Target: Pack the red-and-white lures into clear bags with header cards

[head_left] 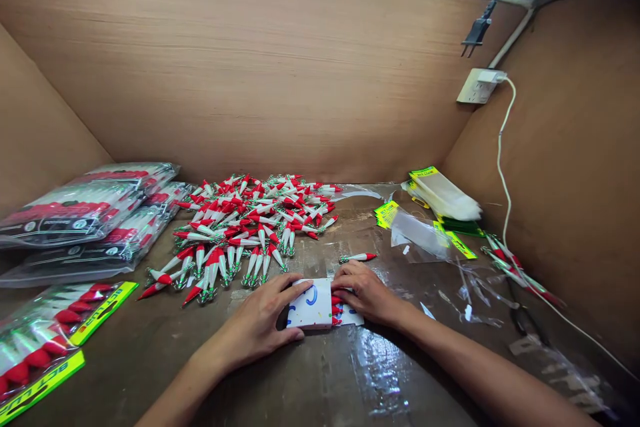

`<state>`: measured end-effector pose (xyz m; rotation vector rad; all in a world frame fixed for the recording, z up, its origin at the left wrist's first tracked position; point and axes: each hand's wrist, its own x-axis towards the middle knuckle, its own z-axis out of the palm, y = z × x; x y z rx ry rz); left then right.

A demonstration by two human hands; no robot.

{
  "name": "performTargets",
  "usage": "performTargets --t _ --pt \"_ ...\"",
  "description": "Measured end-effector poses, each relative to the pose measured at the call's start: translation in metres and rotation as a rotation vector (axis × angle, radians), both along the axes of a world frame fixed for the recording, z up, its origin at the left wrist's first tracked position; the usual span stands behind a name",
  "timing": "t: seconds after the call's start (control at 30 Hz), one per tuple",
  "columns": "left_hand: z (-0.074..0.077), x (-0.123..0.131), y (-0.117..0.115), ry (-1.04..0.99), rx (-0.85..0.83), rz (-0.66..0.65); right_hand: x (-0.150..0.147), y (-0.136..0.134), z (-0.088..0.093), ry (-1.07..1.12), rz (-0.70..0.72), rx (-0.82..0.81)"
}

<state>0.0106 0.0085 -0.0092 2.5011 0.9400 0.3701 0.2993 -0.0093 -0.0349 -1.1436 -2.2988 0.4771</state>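
My left hand grips a folded white card with blue marks, thumb along its near edge and fingers on its far edge. Red lure tips stick out of the card's right end. Over those tips bends my right hand, its fingers curled against the card and the lures; the fingertips are partly hidden. A single red-and-white squid lure lies on the table just beyond my right hand. Behind the card spreads a big heap of the same lures, with green hooks at their ends.
Packed bags of lures are stacked at left, with filled yellow-headed packs in front. Clear yellow-topped bags lie at back right, near loose lures. A white cord runs down from the wall outlet; a plug hangs above.
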Motion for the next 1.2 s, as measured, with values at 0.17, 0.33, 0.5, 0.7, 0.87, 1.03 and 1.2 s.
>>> performTargets --t 0.17,0.33,0.5,0.7,0.87,1.03,1.2 --pt "0.002 0.000 -0.001 0.019 -0.006 -0.006 0.003 0.002 0.003 0.012 -0.016 -0.039" --pt "0.003 0.000 -0.002 0.024 -0.002 0.008 0.014 -0.002 0.010 0.147 0.012 -0.151" --pt "0.007 0.002 -0.003 0.022 -0.003 0.004 0.017 -0.003 0.008 0.112 0.024 -0.131" --pt "0.008 0.002 -0.003 0.022 -0.011 0.013 0.004 -0.004 0.002 0.098 0.025 -0.031" --pt "0.008 0.002 -0.003 0.022 -0.008 0.007 0.003 -0.002 -0.001 0.211 -0.123 -0.056" --pt "0.005 0.002 -0.002 -0.029 0.017 -0.015 -0.002 0.004 -0.006 0.103 -0.089 -0.018" --pt "0.001 0.003 -0.002 -0.024 0.020 0.011 -0.004 0.004 -0.007 0.065 -0.038 0.012"
